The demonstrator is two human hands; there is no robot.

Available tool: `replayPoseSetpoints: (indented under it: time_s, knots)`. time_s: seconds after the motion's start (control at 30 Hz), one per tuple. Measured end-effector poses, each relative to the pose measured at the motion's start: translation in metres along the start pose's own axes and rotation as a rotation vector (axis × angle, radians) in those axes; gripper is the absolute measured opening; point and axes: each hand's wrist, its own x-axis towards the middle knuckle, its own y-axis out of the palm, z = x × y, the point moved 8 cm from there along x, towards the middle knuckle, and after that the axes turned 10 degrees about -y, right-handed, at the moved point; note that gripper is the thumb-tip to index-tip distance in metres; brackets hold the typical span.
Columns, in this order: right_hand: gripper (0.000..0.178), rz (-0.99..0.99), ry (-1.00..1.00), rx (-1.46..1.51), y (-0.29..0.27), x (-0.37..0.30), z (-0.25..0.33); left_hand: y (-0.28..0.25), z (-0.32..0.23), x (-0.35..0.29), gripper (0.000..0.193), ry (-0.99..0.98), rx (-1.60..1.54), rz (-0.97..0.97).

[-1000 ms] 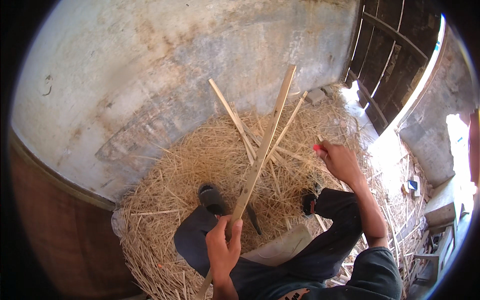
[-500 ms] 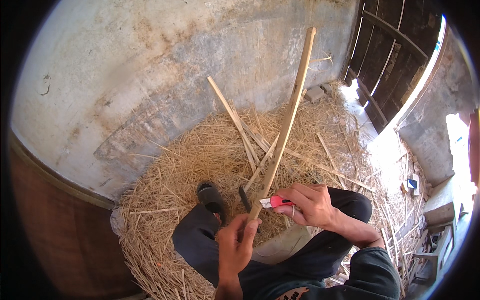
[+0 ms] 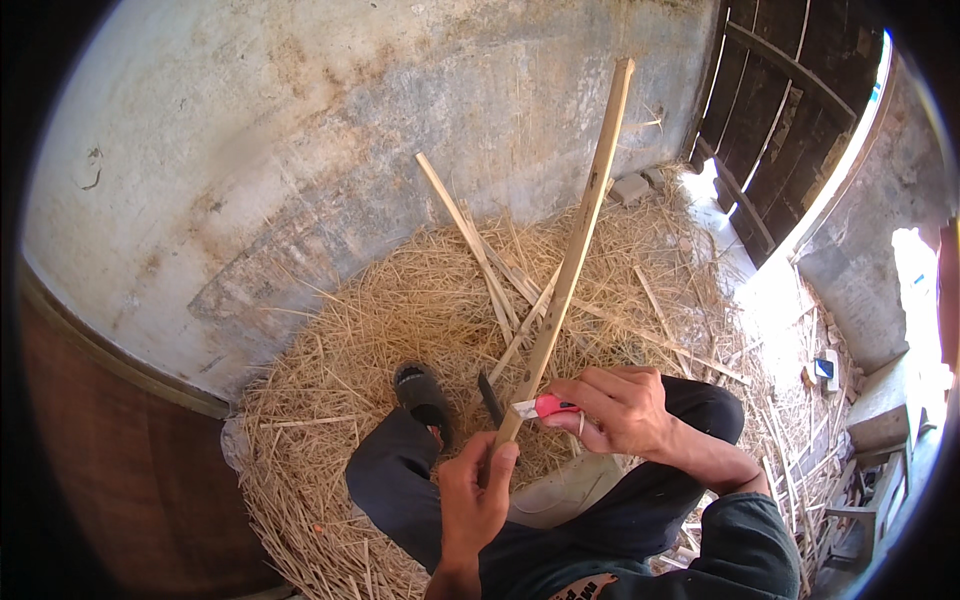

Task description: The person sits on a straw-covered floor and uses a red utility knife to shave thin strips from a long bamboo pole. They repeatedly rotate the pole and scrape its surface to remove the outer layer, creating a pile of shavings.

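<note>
My left hand (image 3: pixel 475 495) is closed around the near end of a long, pale bamboo strip (image 3: pixel 578 240), which slants up and away toward the wall. In my right hand (image 3: pixel 622 412) is a red box cutter (image 3: pixel 553 404). Its short blade touches the strip's edge just above my left fingers. Under the strip, a dark flat blade-like piece (image 3: pixel 490 398) sticks up, its lower part hidden behind the strip and my hand.
Loose shavings (image 3: pixel 350 330) cover the floor around my legs. Several bamboo strips (image 3: pixel 460 225) lean on the stained wall (image 3: pixel 300 130). A dark sandal (image 3: pixel 424 398) is on my foot. A plank door (image 3: pixel 790 110) stands at the far right, with a small blue-and-white object (image 3: pixel 825 368) nearer.
The blade and the strip's near end have shifted very slightly. Both hands keep the same hold.
</note>
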Motion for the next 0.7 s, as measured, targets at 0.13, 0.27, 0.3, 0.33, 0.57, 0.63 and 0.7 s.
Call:
replayPoseSetpoints:
  time_s: [0.13,0.27,0.3,0.33,0.57,0.63,0.7]
  knots:
    - [0.023,-0.174,0.214,-0.152,-0.026,-0.003,-0.048,-0.002,0.012,-0.012,0.025,-0.068,0.045,0.011]
    - [0.024,-0.218,0.508,-0.169,-0.07,-0.01,-0.125,0.001,0.051,-0.036,0.027,-0.173,0.083,0.095]
    - [0.024,-0.202,0.534,-0.2,-0.074,-0.012,-0.13,0.0,0.054,-0.036,0.026,-0.153,0.093,0.091]
    - [0.025,-0.228,0.553,-0.152,-0.074,-0.016,-0.132,-0.002,0.056,-0.035,0.026,-0.133,0.102,0.087]
    - [0.018,-0.024,0.24,0.172,-0.008,-0.02,-0.055,-0.001,0.027,-0.012,0.03,-0.102,-0.077,0.064]
    - [0.027,0.034,0.082,0.118,0.007,-0.019,-0.025,0.002,0.025,-0.007,0.028,-0.128,-0.088,0.095]
    - [0.031,0.008,0.037,0.107,0.015,-0.02,-0.012,0.005,0.024,-0.004,0.028,-0.135,-0.084,0.124]
